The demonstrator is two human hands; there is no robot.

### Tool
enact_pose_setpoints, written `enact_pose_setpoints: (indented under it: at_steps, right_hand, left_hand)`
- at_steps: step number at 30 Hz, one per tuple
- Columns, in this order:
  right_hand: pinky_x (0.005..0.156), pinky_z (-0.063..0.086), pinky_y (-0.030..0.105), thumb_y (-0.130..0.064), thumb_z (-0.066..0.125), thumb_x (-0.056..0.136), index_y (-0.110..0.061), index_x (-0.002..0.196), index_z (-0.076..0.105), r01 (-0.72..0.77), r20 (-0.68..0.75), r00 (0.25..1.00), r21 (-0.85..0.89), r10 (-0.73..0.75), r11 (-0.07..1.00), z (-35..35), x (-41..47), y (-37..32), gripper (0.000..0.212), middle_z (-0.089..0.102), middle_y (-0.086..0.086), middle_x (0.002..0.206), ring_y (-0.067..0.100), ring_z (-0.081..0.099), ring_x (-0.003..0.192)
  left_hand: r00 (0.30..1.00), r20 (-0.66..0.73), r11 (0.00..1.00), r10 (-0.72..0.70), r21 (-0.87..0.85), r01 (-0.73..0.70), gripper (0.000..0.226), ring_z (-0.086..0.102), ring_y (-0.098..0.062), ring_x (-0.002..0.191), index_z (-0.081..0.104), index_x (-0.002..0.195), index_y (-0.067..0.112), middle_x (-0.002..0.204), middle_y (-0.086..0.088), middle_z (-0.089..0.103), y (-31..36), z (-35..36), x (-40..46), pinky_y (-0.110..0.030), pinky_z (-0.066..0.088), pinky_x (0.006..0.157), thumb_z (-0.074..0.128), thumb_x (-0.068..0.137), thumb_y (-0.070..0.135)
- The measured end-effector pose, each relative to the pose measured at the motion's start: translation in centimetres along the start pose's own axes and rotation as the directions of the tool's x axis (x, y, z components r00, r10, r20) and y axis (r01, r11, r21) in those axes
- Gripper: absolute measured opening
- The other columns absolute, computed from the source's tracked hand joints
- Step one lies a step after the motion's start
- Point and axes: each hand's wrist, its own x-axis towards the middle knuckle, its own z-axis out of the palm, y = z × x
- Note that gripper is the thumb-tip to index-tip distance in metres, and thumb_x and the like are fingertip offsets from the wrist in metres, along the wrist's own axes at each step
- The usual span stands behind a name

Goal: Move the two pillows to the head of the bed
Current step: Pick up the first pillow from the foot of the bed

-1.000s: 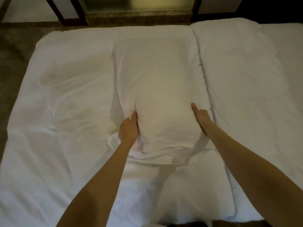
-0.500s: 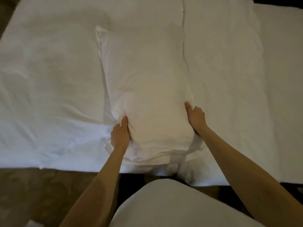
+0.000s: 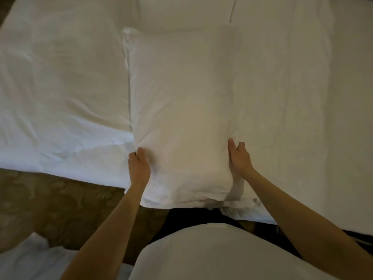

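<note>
Hands (image 3: 139, 166) gripping plump rectangular pillow (image 3: 181, 110)

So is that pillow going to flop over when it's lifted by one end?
Probably it sags some: the pillow is soft, its cover bunching under the left hand and right hand. It looks plump, so likely light for its size. The cloth seems unlikely to slip from a two-sided grip.

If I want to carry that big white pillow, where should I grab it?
Probably by its two long sides near the end closest to you, one hand coming in from each side. The pillow is long, soft and floppy, so two hands steady it best. That is how the left hand and right hand grip it here, thumbs on top.
</note>
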Motion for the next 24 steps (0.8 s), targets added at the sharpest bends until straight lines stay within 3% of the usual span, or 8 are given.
enact_pose_setpoints:
  at_steps: [3,6,8,12,15,19,21,24]
  right_hand:
    - [0.088,0.043,0.037,-0.055,0.038,0.094,-0.005,0.134,0.031,-0.001,-0.023,1.000,0.071,0.003,0.997,-0.7,2.1,-2.7,0.064,0.049,0.016,0.133,0.032,0.053,0.114]
    - [0.102,0.040,0.042,-0.059,0.037,0.093,-0.010,0.141,0.025,-0.026,-0.003,1.000,0.111,0.027,0.993,-0.9,4.7,-6.5,0.070,0.046,0.016,0.141,0.034,0.049,0.123]
    - [0.104,0.038,0.044,-0.061,0.035,0.092,-0.011,0.142,0.024,-0.048,0.019,0.999,0.104,0.046,0.993,-0.7,6.4,-8.9,0.072,0.046,0.016,0.141,0.034,0.048,0.124]
    - [0.102,0.038,0.041,-0.062,0.031,0.092,-0.002,0.145,0.023,-0.106,0.027,0.994,0.168,0.103,0.980,0.1,10.1,-12.3,0.080,0.043,0.017,0.145,0.034,0.046,0.127]
    - [0.103,0.036,0.041,-0.066,0.029,0.091,-0.001,0.147,0.019,-0.184,-0.007,0.982,0.177,0.188,0.967,1.3,11.7,-13.2,0.086,0.039,0.020,0.148,0.036,0.043,0.131]
    - [0.098,0.037,0.038,-0.063,0.022,0.093,-0.002,0.141,0.032,-0.161,-0.084,0.982,0.130,0.172,0.978,3.8,12.1,-13.1,0.079,0.047,0.022,0.140,0.037,0.048,0.124]
    - [0.090,0.037,0.034,-0.060,0.022,0.095,-0.002,0.134,0.045,-0.097,-0.134,0.985,0.085,0.107,0.992,4.5,11.8,-13.1,0.073,0.054,0.021,0.133,0.036,0.052,0.119]
    - [0.082,0.036,0.031,-0.054,0.027,0.097,-0.004,0.116,0.061,-0.019,-0.200,0.979,0.044,0.028,0.999,4.2,11.3,-13.0,0.064,0.063,0.020,0.118,0.033,0.058,0.104]
  left_hand:
    - [0.993,0.034,0.993,0.113,0.036,-0.114,0.057,0.043,-0.038,0.123,0.040,0.133,0.004,0.136,-0.023,0.044,3.6,0.0,3.2,-0.047,0.036,0.100,0.024,0.097,0.046]
    - [0.988,0.098,0.991,0.117,0.049,-0.122,0.064,0.036,-0.036,0.133,0.034,0.140,0.010,0.146,-0.019,0.037,7.8,0.6,6.9,-0.048,0.031,0.109,0.023,0.094,0.052]
    - [0.984,0.139,0.992,0.112,0.047,-0.119,0.067,0.031,-0.037,0.138,0.029,0.144,0.010,0.150,-0.019,0.032,10.1,1.2,9.1,-0.051,0.027,0.113,0.023,0.094,0.053]
    - [0.981,0.178,0.992,0.075,0.088,-0.092,0.071,0.029,-0.041,0.138,0.025,0.146,0.008,0.152,-0.022,0.029,13.5,2.7,13.1,-0.054,0.024,0.112,0.023,0.094,0.056]
    - [0.992,0.103,0.995,-0.074,0.073,0.067,0.071,0.029,-0.041,0.137,0.024,0.147,0.009,0.152,-0.023,0.027,14.5,3.8,14.6,-0.052,0.023,0.109,0.025,0.095,0.057]
    - [0.981,0.116,0.986,-0.157,-0.042,0.163,0.074,0.036,-0.037,0.133,0.026,0.145,0.002,0.149,-0.023,0.034,13.7,5.4,15.1,-0.041,0.028,0.106,0.025,0.095,0.057]
    - [0.977,0.131,0.967,-0.166,-0.172,0.188,0.076,0.048,-0.034,0.124,0.036,0.138,0.000,0.138,-0.020,0.049,12.9,5.6,14.8,-0.036,0.036,0.096,0.027,0.093,0.061]
    - [0.981,0.146,0.965,-0.125,-0.210,0.154,0.073,0.058,-0.032,0.109,0.055,0.123,0.000,0.119,-0.017,0.063,12.6,5.2,14.4,-0.032,0.042,0.087,0.029,0.093,0.060]
